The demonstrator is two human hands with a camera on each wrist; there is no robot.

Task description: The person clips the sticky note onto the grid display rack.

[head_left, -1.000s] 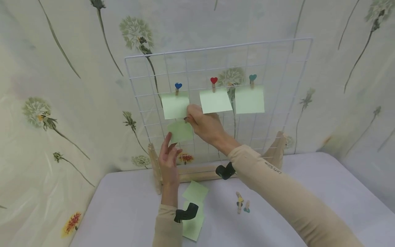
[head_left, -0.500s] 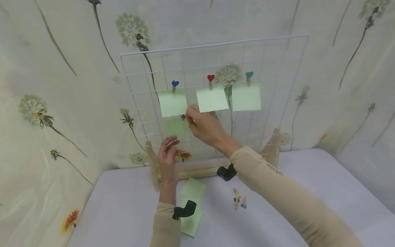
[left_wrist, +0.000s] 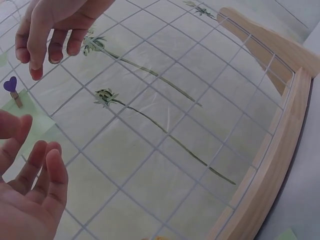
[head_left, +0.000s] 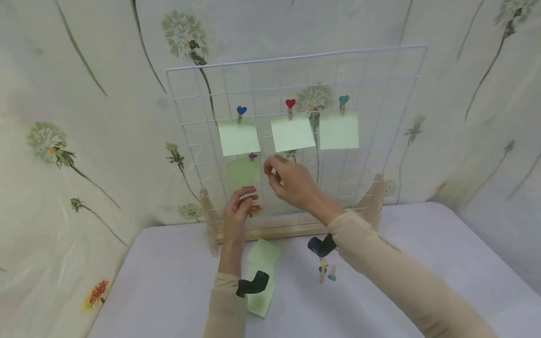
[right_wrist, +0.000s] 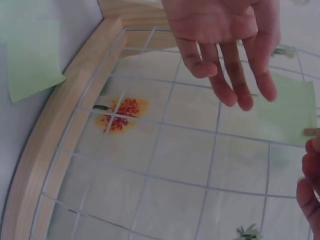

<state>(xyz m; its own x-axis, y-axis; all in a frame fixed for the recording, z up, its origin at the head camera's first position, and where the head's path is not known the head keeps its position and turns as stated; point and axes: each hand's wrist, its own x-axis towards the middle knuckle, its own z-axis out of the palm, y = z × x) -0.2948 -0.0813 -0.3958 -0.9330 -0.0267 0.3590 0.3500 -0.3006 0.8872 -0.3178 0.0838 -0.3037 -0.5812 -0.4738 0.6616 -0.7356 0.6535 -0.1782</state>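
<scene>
A light green sticky note [head_left: 243, 173] hangs on the white wire grid [head_left: 296, 58] below another note, held by a clothespin with a purple heart [left_wrist: 11, 84]. My left hand [head_left: 240, 211] is at the note's lower edge, its fingers loosely bent and holding nothing. Just right of the note, my right hand [head_left: 293, 183] hovers before the grid with relaxed fingers and nothing in them. Along the row above, three green notes hang from clothespins with a blue heart [head_left: 241, 110], a red heart [head_left: 290, 103] and a teal heart [head_left: 344, 99].
More green notes [head_left: 264, 253] lie on the white tabletop [head_left: 169, 272] beside my left forearm. Several small heart clothespins [head_left: 323, 270] lie to their right. The grid stands in a wooden base [head_left: 279, 231], before a dandelion-patterned backdrop [head_left: 105, 141].
My right hand has let go of the purple-heart clothespin and moved right and slightly down. My left fingers have come off the lower note, which stays hanging on the grid.
</scene>
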